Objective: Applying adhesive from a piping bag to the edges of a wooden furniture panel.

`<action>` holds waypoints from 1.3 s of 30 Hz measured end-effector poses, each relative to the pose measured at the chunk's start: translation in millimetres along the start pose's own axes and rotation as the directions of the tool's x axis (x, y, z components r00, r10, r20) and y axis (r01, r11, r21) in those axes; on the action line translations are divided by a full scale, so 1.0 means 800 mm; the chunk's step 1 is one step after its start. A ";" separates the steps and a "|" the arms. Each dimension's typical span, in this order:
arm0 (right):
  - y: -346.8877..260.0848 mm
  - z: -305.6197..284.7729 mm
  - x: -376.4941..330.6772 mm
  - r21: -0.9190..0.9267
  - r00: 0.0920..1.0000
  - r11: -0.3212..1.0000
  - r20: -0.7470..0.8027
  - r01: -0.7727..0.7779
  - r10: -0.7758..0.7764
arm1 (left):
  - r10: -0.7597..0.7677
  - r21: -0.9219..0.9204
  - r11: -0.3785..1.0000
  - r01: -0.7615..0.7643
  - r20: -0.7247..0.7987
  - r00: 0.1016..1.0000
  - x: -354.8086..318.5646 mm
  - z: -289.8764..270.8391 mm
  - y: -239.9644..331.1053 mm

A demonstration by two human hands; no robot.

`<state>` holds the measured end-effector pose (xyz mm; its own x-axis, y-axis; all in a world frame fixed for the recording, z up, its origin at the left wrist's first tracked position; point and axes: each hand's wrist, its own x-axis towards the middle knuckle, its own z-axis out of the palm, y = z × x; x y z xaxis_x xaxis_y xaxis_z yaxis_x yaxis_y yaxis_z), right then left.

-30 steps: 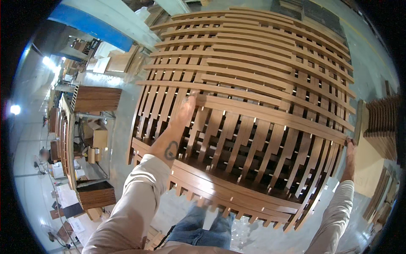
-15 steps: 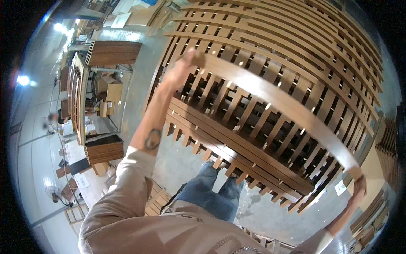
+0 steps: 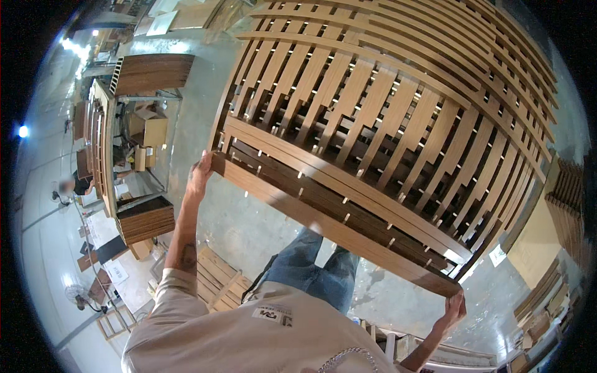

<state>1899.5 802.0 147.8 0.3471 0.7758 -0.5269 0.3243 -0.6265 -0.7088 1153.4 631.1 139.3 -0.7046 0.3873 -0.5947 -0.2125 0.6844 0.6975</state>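
Note:
A long brown wooden board [image 3: 323,229] spans my two hands at the near edge of a large stack of slats. My left hand [image 3: 199,173] is closed round its left end, and my right hand [image 3: 456,306] grips the right end. Just beyond it, a pair of similar boards [image 3: 339,181] lies along the stack's near side. Small pale dowel pegs [image 3: 346,200] show along these boards. The stacked wooden slats [image 3: 354,81] run away from me, with other slats crossing over them. Whether the held board rests on the stack, I cannot tell.
At left stand a brown wood-panelled unit [image 3: 155,73], cardboard boxes [image 3: 152,132] and a fan [image 3: 78,295]. Another person [image 3: 81,182] is far left. A wooden pallet [image 3: 217,280] lies near my left side. More dark slats [image 3: 569,193] are piled at far right.
Both hands have brought the board from above the stack toward me and lower, to its near edge. The slats beneath are now uncovered.

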 end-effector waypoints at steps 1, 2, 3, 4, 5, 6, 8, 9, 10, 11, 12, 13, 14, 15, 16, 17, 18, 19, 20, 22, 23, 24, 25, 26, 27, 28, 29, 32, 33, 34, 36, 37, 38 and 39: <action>0.005 0.010 0.000 0.014 1.000 1.000 0.000 -0.005 0.005 | 0.017 0.002 1.000 -0.017 0.026 1.000 0.009 -0.001 -0.007; 0.009 0.017 0.000 0.030 1.000 1.000 -0.001 -0.008 0.009 | 0.034 0.005 0.999 -0.034 0.033 0.999 0.018 0.000 -0.011; 0.013 0.021 0.001 0.029 1.000 1.000 0.002 0.007 -0.007 | 0.044 0.009 0.999 -0.044 0.039 0.998 0.024 0.002 -0.014; 0.017 0.025 0.003 0.029 1.000 0.999 0.006 0.020 -0.021 | 0.050 0.016 0.999 -0.051 0.024 0.998 0.028 0.005 -0.015; 0.020 0.028 0.004 0.032 0.999 0.998 0.010 0.047 -0.047 | 0.056 0.024 0.998 -0.056 0.010 0.998 0.032 0.007 -0.015; 0.023 0.029 0.005 0.013 1.000 1.000 -0.001 0.023 -0.023 | 0.059 0.023 0.998 -0.060 0.022 0.998 0.035 0.008 -0.014; 0.026 0.033 0.011 -0.014 0.999 1.000 -0.033 0.010 -0.010 | 0.088 0.020 0.996 -0.089 0.042 0.995 0.041 0.009 -0.012; 0.028 0.033 0.013 -0.004 1.000 1.000 -0.021 -0.005 0.005 | 0.078 0.010 0.997 -0.078 0.059 0.995 0.043 0.009 -0.011; 0.029 0.034 0.015 0.002 1.000 1.000 -0.015 -0.020 0.020 | 0.081 0.002 0.997 -0.082 0.071 0.994 0.045 0.009 -0.010; 0.030 0.034 0.018 0.012 1.000 1.000 -0.007 -0.025 0.025 | 0.081 -0.004 0.997 -0.081 0.078 0.994 0.047 0.010 -0.009; 0.030 0.034 0.021 0.004 1.000 1.000 -0.005 -0.024 0.024 | 0.081 -0.002 0.997 -0.081 0.089 0.993 0.049 0.011 -0.008; 0.031 0.033 0.024 0.000 1.000 1.000 0.001 -0.017 0.017 | 0.074 0.006 0.997 -0.075 0.093 0.993 0.049 0.013 -0.007; 0.032 0.033 0.025 0.006 1.000 1.000 -0.006 -0.015 0.015 | 0.053 0.026 0.998 -0.055 0.072 0.996 0.049 0.016 -0.005; 0.033 0.032 0.027 0.000 1.000 1.000 -0.016 -0.021 0.021 | 0.057 0.012 0.998 -0.058 0.105 0.993 0.049 0.019 -0.004; 0.034 0.031 0.030 0.004 0.999 1.000 -0.037 -0.029 0.029 | 0.047 0.008 0.999 -0.048 0.113 0.992 0.048 0.024 -0.003; 0.034 0.030 0.033 0.009 0.998 0.999 -0.057 -0.036 0.036 | 0.047 0.008 0.999 -0.048 0.104 0.993 0.048 0.028 -0.003; 0.035 0.029 0.034 0.050 0.998 0.999 -0.066 -0.014 0.017 | 0.036 -0.013 0.999 -0.034 0.126 0.991 0.047 0.032 -0.005; 0.035 0.028 0.035 0.070 0.997 0.998 -0.074 -0.009 0.014 | 0.035 -0.031 0.999 -0.031 0.129 0.991 0.046 0.036 -0.007; 0.035 0.029 0.036 0.101 0.997 0.995 -0.076 0.002 0.005 | 0.055 -0.060 0.997 -0.046 0.141 0.989 0.048 0.038 -0.009; 0.035 0.032 0.035 0.134 0.995 0.991 -0.105 0.013 0.001 | 0.096 -0.109 0.991 -0.076 0.189 0.977 0.051 0.041 -0.015; 0.034 0.035 0.034 0.136 0.991 0.991 -0.133 0.015 0.004 | 0.073 -0.125 0.991 -0.051 0.180 0.981 0.053 0.041 -0.018; 0.034 0.038 0.033 0.145 0.987 0.989 -0.161 0.028 -0.005 | 0.123 -0.133 0.986 -0.099 0.193 0.973 0.054 0.042 -0.021; 0.033 0.040 0.031 0.157 0.988 0.987 -0.151 0.035 -0.011 | 0.121 -0.127 0.987 -0.100 0.172 0.978 0.054 0.043 -0.022; 0.034 0.042 0.029 0.173 0.989 0.983 -0.142 0.054 -0.029 | 0.094 -0.112 0.991 -0.080 0.128 0.987 0.053 0.046 -0.022; 0.036 0.043 0.028 0.184 0.987 0.981 -0.156 0.054 -0.025 | 0.117 -0.126 0.987 -0.101 0.121 0.986 0.049 0.050 -0.020; 0.040 0.042 0.028 0.188 0.989 0.978 -0.130 0.091 -0.067 | 0.116 -0.131 0.986 -0.104 0.089 0.989 0.044 0.055 -0.015; 0.046 0.041 0.028 0.189 0.988 0.976 -0.127 0.109 -0.086 | 0.110 -0.131 0.986 -0.103 0.042 0.993 0.037 0.062 -0.007; 0.078 0.044 0.018 0.219 0.964 0.960 -0.238 0.172 -0.119 | 0.458 0.442 0.814 -0.377 -0.088 0.885 0.004 0.098 0.029; 0.093 0.056 0.010 0.273 0.929 0.928 -0.335 0.255 -0.156 | 0.505 0.612 0.714 -0.339 -0.115 0.856 -0.006 0.112 0.046; 0.106 0.064 -0.003 0.245 0.911 0.950 -0.405 0.192 -0.080 | 0.629 0.692 0.567 -0.448 -0.012 0.777 -0.016 0.127 0.064; 0.135 0.109 -0.055 0.416 0.923 0.903 -0.379 0.106 0.066 | 0.618 0.558 0.558 -0.614 0.215 0.756 -0.037 0.168 0.091; 0.143 0.142 -0.091 -0.200 0.957 0.972 -0.237 0.123 -0.170 | 0.612 0.492 0.512 -0.704 0.366 0.701 -0.038 0.190 0.107; 0.145 0.186 -0.126 0.324 0.980 0.925 -0.039 0.199 -0.197 | 0.516 0.471 0.497 -0.729 0.515 0.685 -0.040 0.217 0.117; 0.141 0.243 -0.160 0.424 0.990 0.896 0.018 -0.133 0.138 | 0.405 0.448 0.482 -0.753 0.648 0.645 -0.039 0.248 0.125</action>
<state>1720.8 646.3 44.3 0.3721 0.6834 -0.6281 -0.1282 -0.6323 -0.7640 1288.3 809.9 147.9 -0.1020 0.9271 -0.3606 0.7312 0.3157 0.6048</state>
